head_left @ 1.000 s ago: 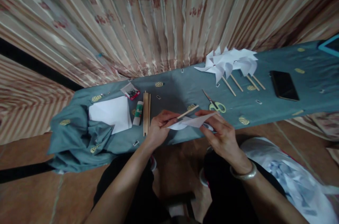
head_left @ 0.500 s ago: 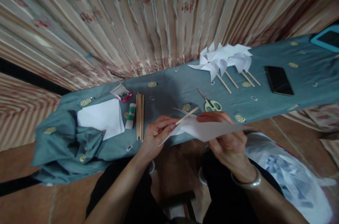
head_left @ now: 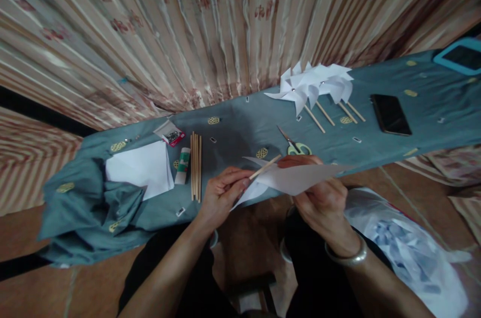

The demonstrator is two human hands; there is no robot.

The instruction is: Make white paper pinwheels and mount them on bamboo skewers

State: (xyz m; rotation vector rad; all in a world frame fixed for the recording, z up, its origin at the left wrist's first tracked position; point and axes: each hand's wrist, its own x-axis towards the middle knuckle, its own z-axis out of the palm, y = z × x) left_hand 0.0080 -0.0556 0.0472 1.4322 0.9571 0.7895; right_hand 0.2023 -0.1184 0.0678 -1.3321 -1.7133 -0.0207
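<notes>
My left hand (head_left: 224,192) pinches a thin wooden stick (head_left: 265,166) that slants up to the right across white paper. The paper pinwheel (head_left: 300,178), its blades curved and flaring, is gripped by my right hand (head_left: 322,198), whose fingers are partly hidden behind it. The tip of the stick lies close to the pinwheel's middle; whether the two are joined I cannot make out. Just beyond my right hand, green-handled scissors (head_left: 299,148) lie on the cloth. Left of my left hand is a row of several wooden sticks (head_left: 196,168).
On the cloth-covered table (head_left: 233,132) lie a glue stick (head_left: 183,165), a stack of white paper (head_left: 139,168), a packet of pins (head_left: 171,132), several finished pinwheels (head_left: 311,85), a phone (head_left: 391,114) and a blue-framed device (head_left: 460,56). A white plastic bag (head_left: 409,253) stands on the floor at right.
The whole view has shifted slightly. Both hands keep their hold, and the paper between them has tilted a little, showing more of its lower left blade.
</notes>
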